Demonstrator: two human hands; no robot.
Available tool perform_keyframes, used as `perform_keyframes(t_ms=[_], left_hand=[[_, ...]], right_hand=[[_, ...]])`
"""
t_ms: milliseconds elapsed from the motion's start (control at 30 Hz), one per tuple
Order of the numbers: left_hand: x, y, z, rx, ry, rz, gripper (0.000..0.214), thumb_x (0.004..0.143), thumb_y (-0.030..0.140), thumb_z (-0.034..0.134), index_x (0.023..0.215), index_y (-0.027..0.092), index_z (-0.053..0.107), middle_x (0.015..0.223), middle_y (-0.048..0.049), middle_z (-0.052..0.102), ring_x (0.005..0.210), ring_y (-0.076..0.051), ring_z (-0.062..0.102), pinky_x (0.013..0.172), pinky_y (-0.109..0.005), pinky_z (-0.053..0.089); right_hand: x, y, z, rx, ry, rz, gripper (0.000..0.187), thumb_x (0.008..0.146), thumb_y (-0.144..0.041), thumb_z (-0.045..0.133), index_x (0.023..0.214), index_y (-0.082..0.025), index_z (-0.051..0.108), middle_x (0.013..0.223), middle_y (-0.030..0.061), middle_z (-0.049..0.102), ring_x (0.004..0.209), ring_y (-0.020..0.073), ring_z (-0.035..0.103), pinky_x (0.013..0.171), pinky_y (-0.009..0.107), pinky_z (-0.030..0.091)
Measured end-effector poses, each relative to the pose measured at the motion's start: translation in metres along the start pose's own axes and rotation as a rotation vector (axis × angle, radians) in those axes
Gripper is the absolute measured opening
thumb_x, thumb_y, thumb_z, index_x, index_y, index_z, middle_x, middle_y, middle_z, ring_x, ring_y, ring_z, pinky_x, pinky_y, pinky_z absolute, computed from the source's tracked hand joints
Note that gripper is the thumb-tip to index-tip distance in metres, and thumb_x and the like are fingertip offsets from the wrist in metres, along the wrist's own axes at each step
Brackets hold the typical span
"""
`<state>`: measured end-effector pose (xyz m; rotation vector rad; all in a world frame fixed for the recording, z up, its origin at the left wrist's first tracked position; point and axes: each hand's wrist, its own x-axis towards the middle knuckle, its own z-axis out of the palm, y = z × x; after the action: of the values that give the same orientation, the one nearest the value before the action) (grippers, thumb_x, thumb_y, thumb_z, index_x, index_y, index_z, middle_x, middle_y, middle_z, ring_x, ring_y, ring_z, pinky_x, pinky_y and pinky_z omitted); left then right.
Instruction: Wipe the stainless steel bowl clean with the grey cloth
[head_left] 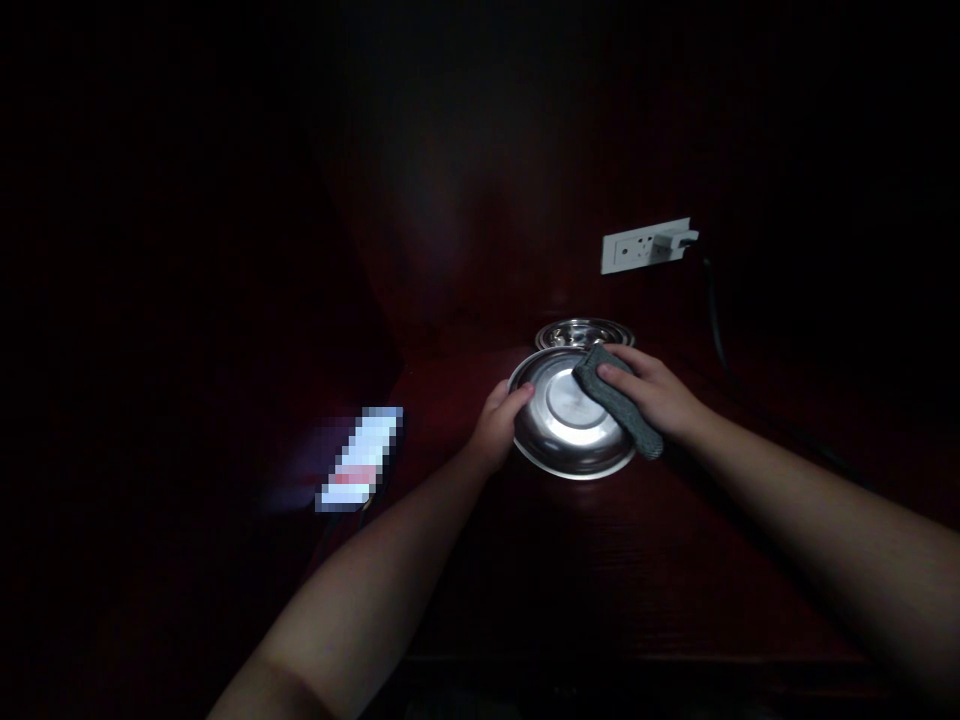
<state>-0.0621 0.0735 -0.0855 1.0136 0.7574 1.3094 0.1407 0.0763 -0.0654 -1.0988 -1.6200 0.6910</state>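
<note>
A shiny steel bowl (574, 440) is tilted with its round base towards me. My left hand (501, 425) grips its left rim, thumb on the outer surface and the other fingers hidden behind. In my right hand (649, 390) is a folded dark grey-green cloth (619, 405), pinched under the thumb and pressed against the bowl's upper right side. One end of the cloth hangs down past the rim. Just behind the bowl, more steel dishware (585, 332) rests on the dark red surface, partly covered by the bowl and my right hand.
A white socket plate (630, 250) with a plug (671, 242) is on the back wall. Its dark cable (714, 310) runs down to the right. At left lies a lit phone-like screen (360, 460), pixelated. The dark red tabletop (600, 570) extends towards me; the surroundings are very dark.
</note>
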Motion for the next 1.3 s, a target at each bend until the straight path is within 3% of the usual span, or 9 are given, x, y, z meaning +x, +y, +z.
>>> perform_keyframes(t_ms=[400,733,1067,1300], left_hand=[[0.003,-0.005,-0.004,0.034,-0.013,-0.073,0.030,0.066,0.037,0.069,0.085,0.014,0.063,0.074,-0.0027,0.066,0.069,-0.015,0.059,0.070,-0.028,0.043],[0.006,-0.006,-0.007,0.046,-0.025,-0.110,0.030,0.066,0.038,0.069,0.083,0.015,0.065,0.073,-0.0035,0.066,0.069,-0.016,0.059,0.074,-0.031,0.043],[0.003,-0.009,-0.004,-0.051,0.012,-0.101,0.029,0.069,0.035,0.070,0.088,0.014,0.063,0.078,-0.0041,0.067,0.075,-0.017,0.062,0.079,-0.032,0.046],[-0.006,-0.003,-0.003,-0.193,-0.147,-0.213,0.035,0.075,0.038,0.064,0.102,0.016,0.062,0.101,-0.0107,0.067,0.099,-0.025,0.062,0.086,-0.039,0.049]], right_hand=[[0.001,-0.001,-0.003,0.040,-0.099,0.065,0.037,0.077,-0.048,0.060,0.104,-0.022,0.063,0.104,0.0048,0.067,0.097,0.0256,0.062,0.089,0.044,0.046],[0.001,0.001,-0.003,0.070,-0.136,0.088,0.036,0.075,-0.048,0.062,0.102,-0.023,0.064,0.099,0.0044,0.068,0.092,0.0251,0.064,0.087,0.045,0.048],[0.000,-0.008,0.002,0.091,0.008,0.118,0.043,0.066,-0.045,0.071,0.101,-0.020,0.065,0.093,0.0058,0.068,0.084,0.0243,0.064,0.080,0.044,0.050],[0.003,-0.003,0.003,0.194,0.199,0.135,0.042,0.064,-0.044,0.072,0.097,-0.020,0.066,0.086,0.0047,0.068,0.075,0.0222,0.064,0.070,0.038,0.051]])
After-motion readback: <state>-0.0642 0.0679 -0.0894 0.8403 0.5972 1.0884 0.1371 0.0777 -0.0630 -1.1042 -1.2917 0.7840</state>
